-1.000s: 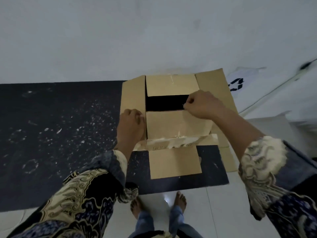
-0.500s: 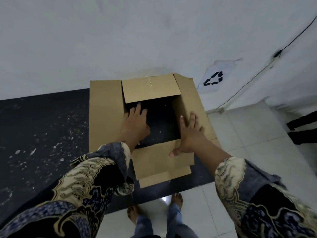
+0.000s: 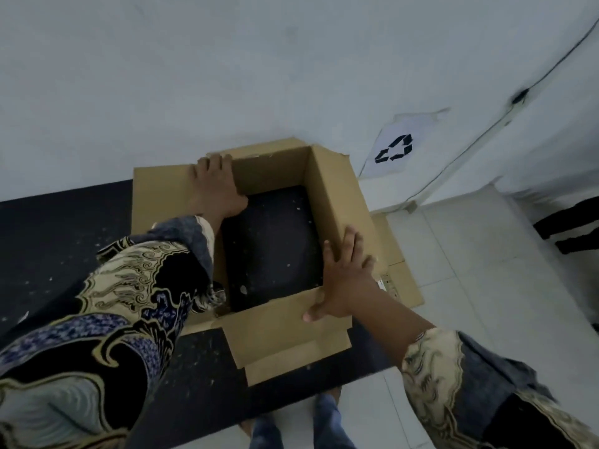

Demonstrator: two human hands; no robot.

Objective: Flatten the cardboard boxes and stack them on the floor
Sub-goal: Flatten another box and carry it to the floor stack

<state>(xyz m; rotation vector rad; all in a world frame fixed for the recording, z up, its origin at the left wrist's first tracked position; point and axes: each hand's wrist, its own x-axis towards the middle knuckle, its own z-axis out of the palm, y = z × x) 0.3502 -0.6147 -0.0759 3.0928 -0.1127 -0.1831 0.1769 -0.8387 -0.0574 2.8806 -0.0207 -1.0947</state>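
**Box open at both ends, ready to be collapsed**

The cardboard box (image 3: pixel 327 202) stands on the dark bench (image 3: pixel 64 241) as an open tube: I look straight down through it to the bench top, so both its top and bottom are open. I judge this to be the flattening step, with the next move a sideways push so the walls fold onto each other.

My left hand (image 3: pixel 217 189) lies flat, fingers spread, on the far left corner, over the flap folded out beyond that hand. My right hand (image 3: pixel 346 280) is also open, palm pressed on the near right corner where two walls meet, thumb on the near wall. Neither hand is closed around anything; the box sits between them.

Beyond the right hand, a recycling sign (image 3: pixel 397 149) hangs on the wall. The tiled floor (image 3: pixel 470 270) lies below.
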